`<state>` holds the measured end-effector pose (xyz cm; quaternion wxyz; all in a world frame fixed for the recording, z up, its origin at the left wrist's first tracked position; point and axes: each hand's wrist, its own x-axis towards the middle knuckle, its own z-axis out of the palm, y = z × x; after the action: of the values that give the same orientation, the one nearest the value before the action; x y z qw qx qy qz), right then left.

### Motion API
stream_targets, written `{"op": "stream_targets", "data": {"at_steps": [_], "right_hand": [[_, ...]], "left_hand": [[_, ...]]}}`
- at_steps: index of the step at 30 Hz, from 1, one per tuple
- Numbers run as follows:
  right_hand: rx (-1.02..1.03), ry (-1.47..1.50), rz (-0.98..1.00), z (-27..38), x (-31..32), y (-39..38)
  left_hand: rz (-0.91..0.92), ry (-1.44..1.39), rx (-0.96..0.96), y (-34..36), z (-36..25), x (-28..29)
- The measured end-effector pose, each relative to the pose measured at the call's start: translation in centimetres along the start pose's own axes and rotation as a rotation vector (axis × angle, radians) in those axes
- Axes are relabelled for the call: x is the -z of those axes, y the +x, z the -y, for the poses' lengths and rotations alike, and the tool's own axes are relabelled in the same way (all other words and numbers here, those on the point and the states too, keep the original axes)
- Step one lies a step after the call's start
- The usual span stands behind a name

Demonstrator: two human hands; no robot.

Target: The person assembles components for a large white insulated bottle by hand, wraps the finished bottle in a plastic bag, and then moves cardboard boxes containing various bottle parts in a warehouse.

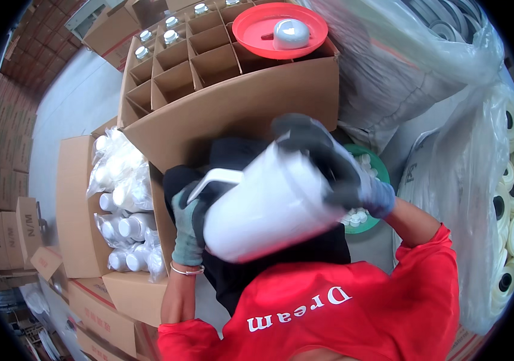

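Observation:
A white jug (263, 210) with a side handle (224, 175) lies tilted across my lap, partly blurred. My left hand (189, 225), in a grey-green glove, is closed at the jug's left end beside the handle; its fingers are partly hidden. My right hand (341, 171), in a dark-palmed glove, wraps round the other end, blurred by motion and covering that end. Behind the right hand, a green basin (382, 171) holds small white pieces.
Ahead stands a divided carton (239, 99) with several silver-topped items in its cells. A red dish (251, 30) on it holds a shiny silver lid (292, 34). At left, an open box (76, 204) holds plastic-wrapped white parts. Plastic-covered bags (443, 180) stand at right.

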<state>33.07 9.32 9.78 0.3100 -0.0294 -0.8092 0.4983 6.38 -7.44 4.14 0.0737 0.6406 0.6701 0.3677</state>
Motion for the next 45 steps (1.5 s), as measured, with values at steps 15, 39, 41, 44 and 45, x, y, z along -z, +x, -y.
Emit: {"op": "stream_targets", "data": {"at_steps": [15,39,41,44,45], "right_hand": [[-0.031,-0.119,0.057,1.0,1.3,-0.3],[-0.257,0.369,-0.107,-1.6,-0.3,-0.9],[-0.215,0.252,-0.098,-2.5,-0.2,-1.0],[-0.356,0.406,-0.178,-2.8,-2.3,-1.4],[-0.340,0.355,-0.157,-3.6,-2.1,-1.2]], "left_hand": [[0.285,-0.352,0.228,-2.2,1.7,-1.5],[-0.044,-0.144,0.181,-1.0,-0.6,-2.1],[-0.175,-0.434,0.375,-1.5,-0.9,-2.6],[-0.182,-0.531,0.458,-2.7,-0.4,-2.2],[-0.174,-0.518,0.430,-2.4,-0.2,-2.1]]}}
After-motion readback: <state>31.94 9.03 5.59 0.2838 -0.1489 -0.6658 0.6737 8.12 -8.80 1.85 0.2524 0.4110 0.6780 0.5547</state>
